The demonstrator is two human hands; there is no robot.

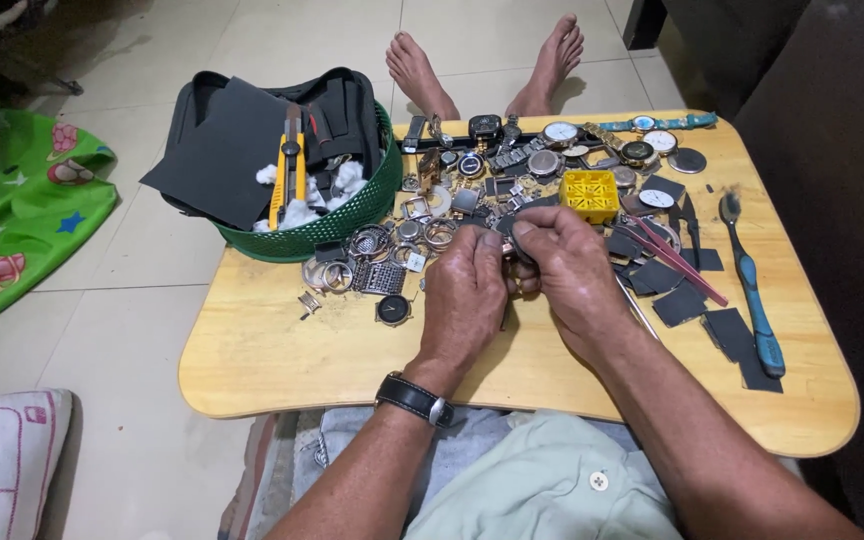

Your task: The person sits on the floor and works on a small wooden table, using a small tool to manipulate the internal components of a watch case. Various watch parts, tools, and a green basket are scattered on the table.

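Head view, looking down on a low wooden desk (282, 360) crowded with watch parts. Both hands meet above the middle of the desk. The left hand (464, 290) and the right hand (567, 265) close their fingers (542, 232) together around a small dark watch part (508, 243), which sits pinched between the fingertips of both hands; most of it is hidden, so its exact kind cannot be told. The step in hand appears to be close work on this one piece, held up just clear of the desk for fitting or inspection. A black wristwatch (414, 398) sits on the left wrist.

Just beyond the fingers lies a heap of watch cases, rings and straps (512, 165), with a yellow plastic block (590, 194) at its right. Left of the fingers, a loose round watch face (393, 310) rests on the desk. Farther left, a green basket (352, 215) holds a black pouch and a yellow knife (287, 175). Right of the fingers lie dark sandpaper scraps (677, 305), thin rods and a blue toothbrush (757, 300).

Any next move, judging by the grip, calls for a steady pinch from one hand so that the other can let go and reach a tool without dropping the piece.
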